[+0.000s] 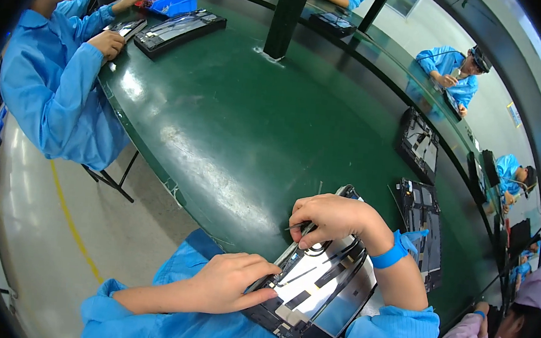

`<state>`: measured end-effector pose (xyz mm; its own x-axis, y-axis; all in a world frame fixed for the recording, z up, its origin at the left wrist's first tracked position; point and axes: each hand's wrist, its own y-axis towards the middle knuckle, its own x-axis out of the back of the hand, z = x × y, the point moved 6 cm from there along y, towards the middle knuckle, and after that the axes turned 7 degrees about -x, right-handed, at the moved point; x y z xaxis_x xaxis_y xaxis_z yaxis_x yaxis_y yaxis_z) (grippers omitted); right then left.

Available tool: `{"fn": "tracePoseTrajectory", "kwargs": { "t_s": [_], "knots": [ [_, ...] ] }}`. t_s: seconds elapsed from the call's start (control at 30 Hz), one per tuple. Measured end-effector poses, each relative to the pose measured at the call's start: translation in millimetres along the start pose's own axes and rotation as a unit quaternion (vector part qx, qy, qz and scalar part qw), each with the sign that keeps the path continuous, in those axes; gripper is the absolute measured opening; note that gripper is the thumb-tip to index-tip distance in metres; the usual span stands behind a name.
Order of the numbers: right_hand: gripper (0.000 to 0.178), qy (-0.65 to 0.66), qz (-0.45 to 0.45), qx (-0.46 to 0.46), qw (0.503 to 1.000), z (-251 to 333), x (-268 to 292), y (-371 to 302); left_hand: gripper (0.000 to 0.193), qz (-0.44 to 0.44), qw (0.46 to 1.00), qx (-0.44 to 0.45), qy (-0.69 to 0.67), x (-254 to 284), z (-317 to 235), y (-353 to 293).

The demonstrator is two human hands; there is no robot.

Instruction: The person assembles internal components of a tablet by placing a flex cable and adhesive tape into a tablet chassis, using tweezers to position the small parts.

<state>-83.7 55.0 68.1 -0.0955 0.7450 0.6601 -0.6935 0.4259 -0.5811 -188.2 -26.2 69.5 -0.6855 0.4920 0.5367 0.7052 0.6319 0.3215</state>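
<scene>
An opened tablet-like device (312, 287) rests tilted in front of me at the table's edge, its inside facing up with silver plates, black strips and thin cables. My left hand (233, 282) grips its left edge, thumb over the inner side and fingers along the rim. Above the far left part of the device, my right hand (330, 218) is closed in a pinch, fingertips down at the rim. A thin dark piece pokes out at those fingers; its kind is hard to make out. A blue wrist strap (394, 250) circles my right wrist.
Two more opened devices, a nearer one (422, 225) and a farther one (420, 146), lie to the right on the green table (236, 115). A dark post (286, 24) rises at the back. At left a co-worker (61, 89) handles a device near a blue bin (175, 2).
</scene>
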Motion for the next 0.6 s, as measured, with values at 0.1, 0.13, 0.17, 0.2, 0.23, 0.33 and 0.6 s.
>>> {"fn": "tracePoseTrajectory", "kwargs": {
  "t_s": [0.1,0.13,0.17,0.2,0.23,0.33,0.6],
  "knots": [
    [0.016,0.003,0.058,-0.029,0.998,1.2,-0.3,5.2,0.029,0.006,1.000,0.027,0.005,-3.7,3.7,1.5],
    [0.016,0.005,0.059,-0.031,0.998,1.4,-0.5,4.8,0.029,0.007,1.000,0.027,0.002,-4.7,4.1,1.4],
    [0.016,0.007,0.066,-0.031,0.997,1.3,-1.1,5.9,0.030,0.007,0.999,0.033,0.006,-5.6,5.5,0.7],
    [0.015,0.010,0.073,-0.031,0.997,1.4,-1.8,6.5,0.030,0.008,0.999,0.039,0.009,-6.2,6.7,0.4],
    [0.015,0.012,0.075,-0.030,0.997,1.9,-2.1,5.5,0.030,0.008,0.999,0.041,0.007,-6.5,7.4,0.5],
    [0.013,-0.003,0.038,-0.003,0.999,10.6,-0.2,-4.6,0.031,0.011,0.999,0.041,0.017,-6.4,6.2,0.7],
    [0.014,0.150,-0.110,0.053,0.981,17.8,-12.1,-35.3,0.032,0.003,0.994,-0.026,0.104,-3.9,-8.8,-0.5]
  ]
}}
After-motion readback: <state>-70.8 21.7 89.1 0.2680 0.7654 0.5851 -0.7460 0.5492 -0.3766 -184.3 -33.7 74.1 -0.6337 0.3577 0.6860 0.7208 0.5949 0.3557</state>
